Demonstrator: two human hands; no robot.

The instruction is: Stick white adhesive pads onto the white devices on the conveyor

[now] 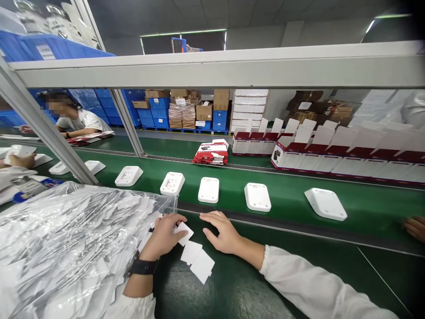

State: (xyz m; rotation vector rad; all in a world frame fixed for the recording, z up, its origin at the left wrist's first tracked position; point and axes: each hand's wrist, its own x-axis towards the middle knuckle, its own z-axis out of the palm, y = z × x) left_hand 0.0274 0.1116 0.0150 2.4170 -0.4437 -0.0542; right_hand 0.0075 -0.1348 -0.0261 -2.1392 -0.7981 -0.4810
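Observation:
My left hand grips a small white card at the edge of a clear plastic bag full of white cards. Two more white cards lie on the green table just below that hand. Flat on the table beside them rests my right hand, fingers together, holding nothing. A black watch sits on my left wrist. On the green conveyor belt right behind my hands, several white square devices stand in a row.
Red-and-white open boxes line the far side of the belt, with a stack of flat red cartons near them. A person works at the far left. Another person's hand shows at the right edge. A grey frame bar crosses overhead.

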